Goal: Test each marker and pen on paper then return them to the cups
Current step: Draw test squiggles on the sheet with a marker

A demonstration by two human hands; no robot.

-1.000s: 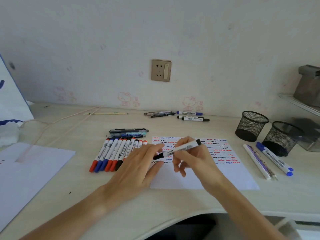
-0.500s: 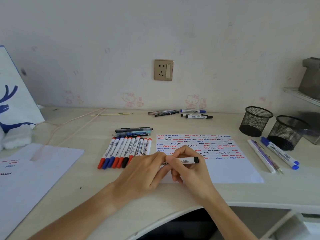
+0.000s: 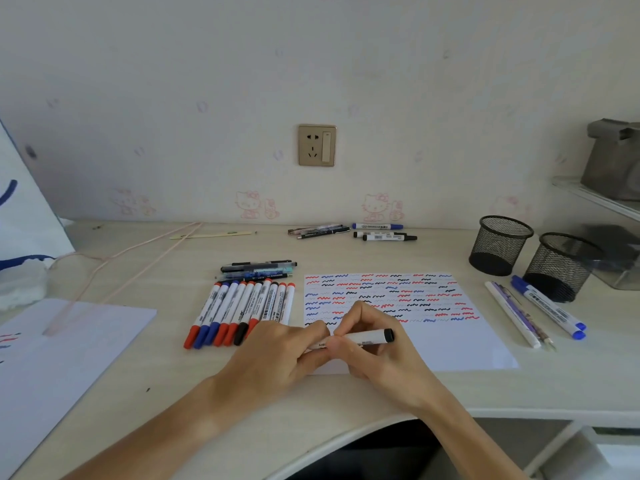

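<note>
A white marker with a black end (image 3: 369,337) lies level between both hands, low over the near left part of the test paper (image 3: 450,344). My right hand (image 3: 374,351) pinches its barrel. My left hand (image 3: 287,351) grips its left end, which is hidden under the fingers. The paper carries rows of red, blue and black squiggles. Two black mesh cups (image 3: 498,245) (image 3: 559,268) stand at the right. A row of several red, blue and black markers (image 3: 242,311) lies left of the paper.
Several pens (image 3: 258,270) lie above the marker row. More pens and markers (image 3: 349,232) sit by the wall. Two blue markers (image 3: 549,306) and a white pen (image 3: 512,315) lie beside the cups. Another sheet (image 3: 62,351) lies at left. A shelf (image 3: 599,199) juts in at right.
The marker went from tilted with its black end raised to lying level. Both hands came closer together on it and lower toward the desk's near edge.
</note>
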